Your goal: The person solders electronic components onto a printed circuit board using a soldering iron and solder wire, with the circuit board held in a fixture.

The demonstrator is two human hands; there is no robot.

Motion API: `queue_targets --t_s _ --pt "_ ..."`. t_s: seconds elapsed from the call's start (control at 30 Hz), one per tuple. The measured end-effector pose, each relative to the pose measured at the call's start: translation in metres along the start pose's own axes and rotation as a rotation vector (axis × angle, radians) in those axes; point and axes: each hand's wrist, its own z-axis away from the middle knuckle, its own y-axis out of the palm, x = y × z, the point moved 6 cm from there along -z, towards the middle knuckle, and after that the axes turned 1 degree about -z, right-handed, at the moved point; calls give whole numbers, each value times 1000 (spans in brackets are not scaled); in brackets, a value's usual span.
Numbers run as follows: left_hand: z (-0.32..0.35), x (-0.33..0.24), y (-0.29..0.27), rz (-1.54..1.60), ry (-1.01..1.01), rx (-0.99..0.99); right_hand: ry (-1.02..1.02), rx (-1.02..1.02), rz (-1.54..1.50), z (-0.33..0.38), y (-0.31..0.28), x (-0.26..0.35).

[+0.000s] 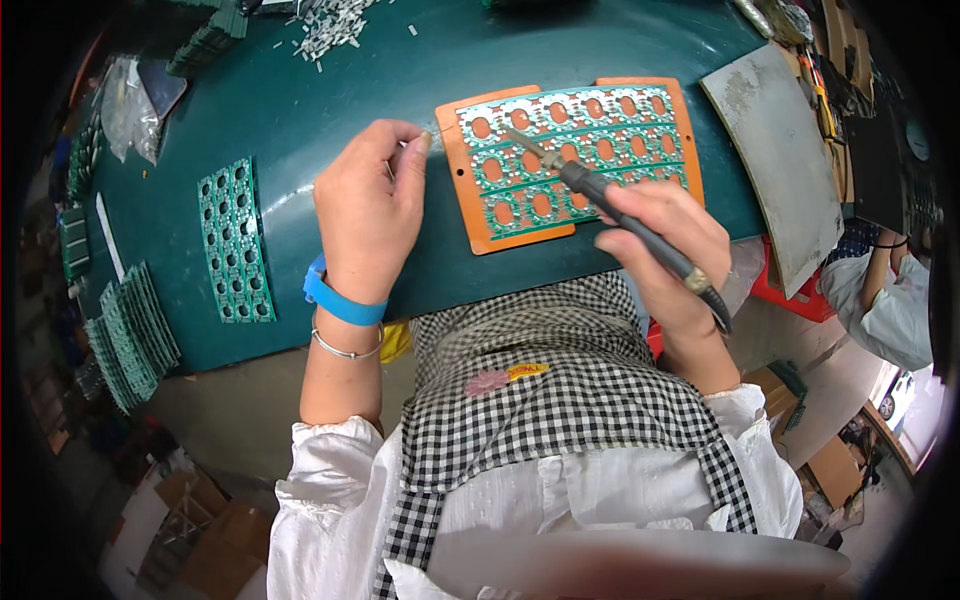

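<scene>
My right hand [672, 235] grips a soldering iron [640, 228] by its dark handle, its tip over the upper left part of a green circuit board panel [545, 170]. Rows of round openings run across that panel, which lies in an orange fixture plate [463, 205]. My left hand [372, 195] is closed in a pinch just left of the fixture, a blue band on its wrist. From its fingertips a thin solder wire [442, 130] points toward the panel. Whether the iron's tip touches the board, I cannot tell.
Another board panel [236, 242] lies on the green table mat [310, 80] at the left. Beyond it leans a stack of panels [135, 335]. Small white pieces [332, 25] are heaped at the far edge. A grey plate [775, 150] stands at the right, near another person's arm [880, 285].
</scene>
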Motion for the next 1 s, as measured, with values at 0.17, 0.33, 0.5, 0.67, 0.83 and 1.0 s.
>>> queue_targets --t_s 0.17,0.33,0.5,0.67,0.83,1.0 --pt "-2 -7 6 21 -12 43 -46 -61 117 -16 16 4" --pt "-3 -9 13 39 88 62 -46 -51 165 -22 21 5" --pt "-4 -11 16 2 100 97 -49 -21 174 -25 21 7" --pt "-3 -13 17 18 128 95 -93 42 174 -29 23 11" --pt "-3 -10 18 55 129 138 -202 79 219 -32 25 20" --pt "3 -5 9 54 -60 209 -77 -60 130 -27 8 10"
